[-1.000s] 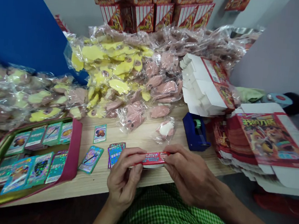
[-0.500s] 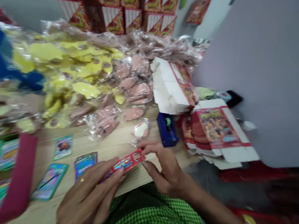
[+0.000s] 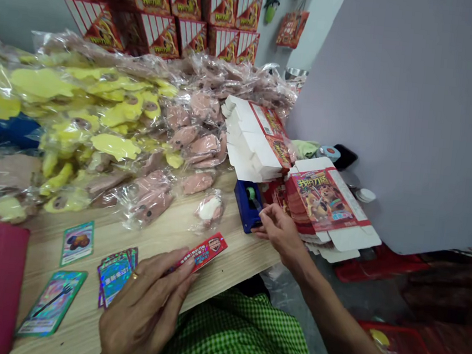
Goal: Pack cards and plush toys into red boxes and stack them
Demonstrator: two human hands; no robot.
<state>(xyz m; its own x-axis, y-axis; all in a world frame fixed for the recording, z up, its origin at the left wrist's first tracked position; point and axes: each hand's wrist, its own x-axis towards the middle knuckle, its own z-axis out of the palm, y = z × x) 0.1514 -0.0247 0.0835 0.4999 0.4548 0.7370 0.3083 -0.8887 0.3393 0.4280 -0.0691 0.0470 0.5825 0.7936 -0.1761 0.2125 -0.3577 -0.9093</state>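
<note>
In the head view, the hands have parted. The left hand pinches one end of a red printed strip in its fingertips, holding it just above the wooden worktop, near a stack of holographic cards. The right hand, now off the strip, curls narrowly around nothing that shows, just beside a blue tape dispenser. Whether it touches the dispenser is unclear. A printed carton blank lies just beyond.
</note>
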